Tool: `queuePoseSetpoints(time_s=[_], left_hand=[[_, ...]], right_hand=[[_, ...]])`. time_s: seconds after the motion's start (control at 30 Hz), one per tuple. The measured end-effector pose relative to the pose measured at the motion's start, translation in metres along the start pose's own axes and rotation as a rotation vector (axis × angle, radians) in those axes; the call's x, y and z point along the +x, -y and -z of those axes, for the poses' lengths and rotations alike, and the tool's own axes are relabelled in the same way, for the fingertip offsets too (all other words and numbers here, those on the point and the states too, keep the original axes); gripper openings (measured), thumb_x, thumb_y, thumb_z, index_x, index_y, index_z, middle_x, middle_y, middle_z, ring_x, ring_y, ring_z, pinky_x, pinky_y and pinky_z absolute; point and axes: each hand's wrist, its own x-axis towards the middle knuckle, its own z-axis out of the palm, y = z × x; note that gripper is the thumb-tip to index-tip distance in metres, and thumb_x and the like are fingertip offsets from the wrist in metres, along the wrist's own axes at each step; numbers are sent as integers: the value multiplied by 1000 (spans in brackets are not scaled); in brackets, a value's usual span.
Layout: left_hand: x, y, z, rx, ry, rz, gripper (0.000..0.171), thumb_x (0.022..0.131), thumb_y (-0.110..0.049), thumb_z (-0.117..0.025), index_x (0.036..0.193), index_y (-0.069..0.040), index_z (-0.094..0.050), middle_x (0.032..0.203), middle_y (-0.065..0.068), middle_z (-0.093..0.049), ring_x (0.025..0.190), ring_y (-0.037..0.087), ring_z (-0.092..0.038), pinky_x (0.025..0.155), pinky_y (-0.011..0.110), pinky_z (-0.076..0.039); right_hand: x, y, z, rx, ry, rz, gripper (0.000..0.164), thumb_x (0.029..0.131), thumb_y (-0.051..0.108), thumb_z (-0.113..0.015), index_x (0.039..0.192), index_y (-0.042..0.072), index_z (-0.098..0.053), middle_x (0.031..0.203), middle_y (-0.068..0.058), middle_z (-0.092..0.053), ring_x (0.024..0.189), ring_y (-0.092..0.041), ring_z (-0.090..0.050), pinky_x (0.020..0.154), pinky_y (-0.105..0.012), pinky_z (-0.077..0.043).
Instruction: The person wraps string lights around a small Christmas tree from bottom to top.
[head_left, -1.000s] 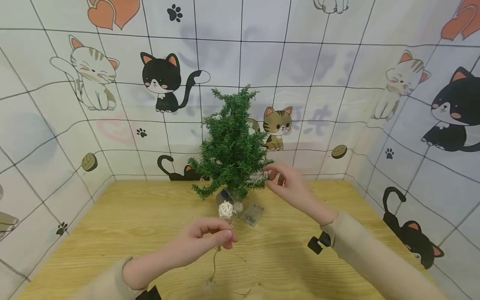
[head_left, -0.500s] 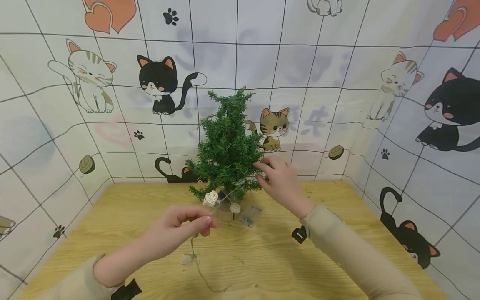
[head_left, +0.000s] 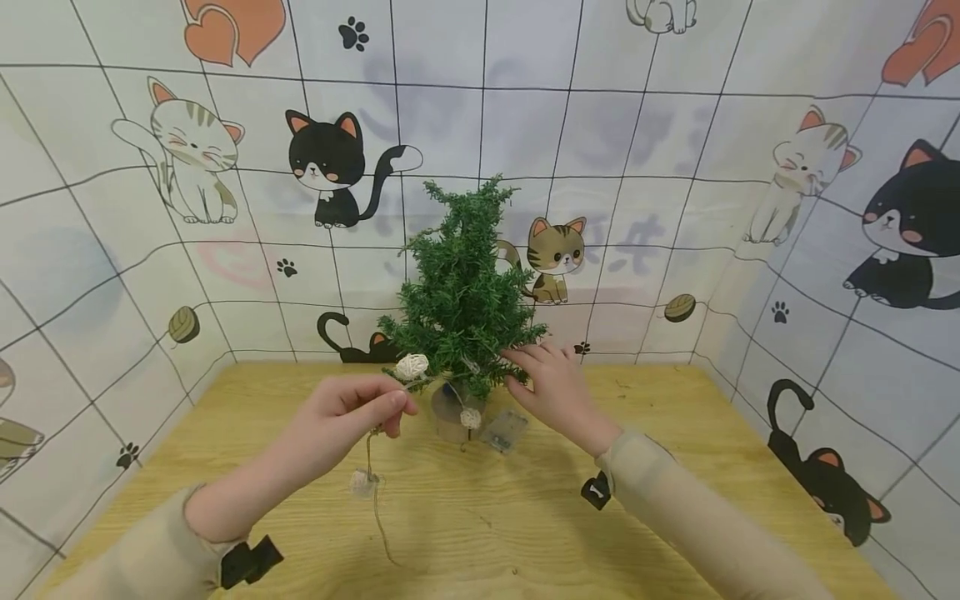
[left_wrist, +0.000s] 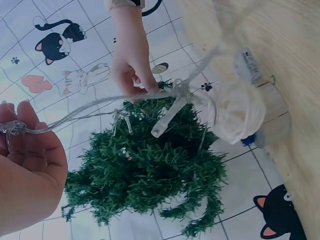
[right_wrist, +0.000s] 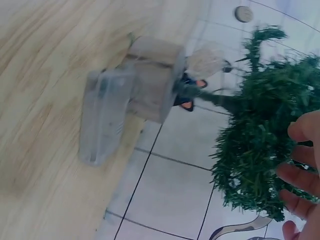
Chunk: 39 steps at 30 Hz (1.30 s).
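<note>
Since left hand (head_left: 352, 411) pinches the light string (left_wrist: 177, 92) left of frame centre, its run to the central tree (head_left: 465, 292) hangs above the table (head_left: 487, 546), presumably limiting tangles; right hand (head_left: 558, 389), fingers loosely spread, is at lower-right branches, likely steadying.

Stiff, bristly needles of matt green plastic, by their look, cover an artificial tree (head_left: 465, 292), its base (right_wrist: 157, 92) resembling smooth cut wood. A length of clear, glossy plastic wire (left_wrist: 91, 104) carries a bulb (left_wrist: 169, 117) with a smooth, translucent plastic finish, and a white ball (head_left: 412, 367) of rough, matt woven strands. A box (right_wrist: 102, 120) of smooth, see-through plastic has a slight sheen. The tabletop (head_left: 450, 533) shows yellow wood grain across a smooth surface. Printed cloth (head_left: 637, 125), matt and lightly rippled, forms the backdrop; the beige sleeves (head_left: 690, 492) are matt fabric.
</note>
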Motion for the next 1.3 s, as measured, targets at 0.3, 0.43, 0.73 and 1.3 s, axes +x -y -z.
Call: queuePoseSetpoints(time_s=[0.3,0.43,0.73,1.3], left_hand=[[17,-30,3,6,-17,-19,20,100,-14,-55,95,-4,-71,79,7,-63,76,21,-59,73,33,-50],[31,-44,1,7,-18,-44,20,100,-15,-54,96,-4,-72,83,8,-64,81,23,-59,78,34,-49],[51,-62,-3,-172,-115,10,25,99,-25,-57,109,-7,-73,92,7,-72,110,22,-58,102,39,-37],[66,-70,0,-95,-166,-146,36,104,-23,-44,135,-15,-59,127,1,-63,111,24,-56,86,35,-41]], right_hand=[[0,37,30,558,-387,29,21,86,1,-67,107,3,-68,107,-15,-57,94,-28,-53,81,-43,-41],[-2,79,45,862,-238,63,18,90,-1,-62,106,3,-66,102,-9,-61,83,-18,-54,70,-32,-47],[-8,126,56,1383,453,-239,40,98,15,-57,137,4,-51,129,-12,-58,114,-22,-57,90,-35,-49],[-4,118,60,1705,378,-464,6,93,4,-58,96,7,-62,95,-1,-63,88,-12,-64,87,-33,-52]])
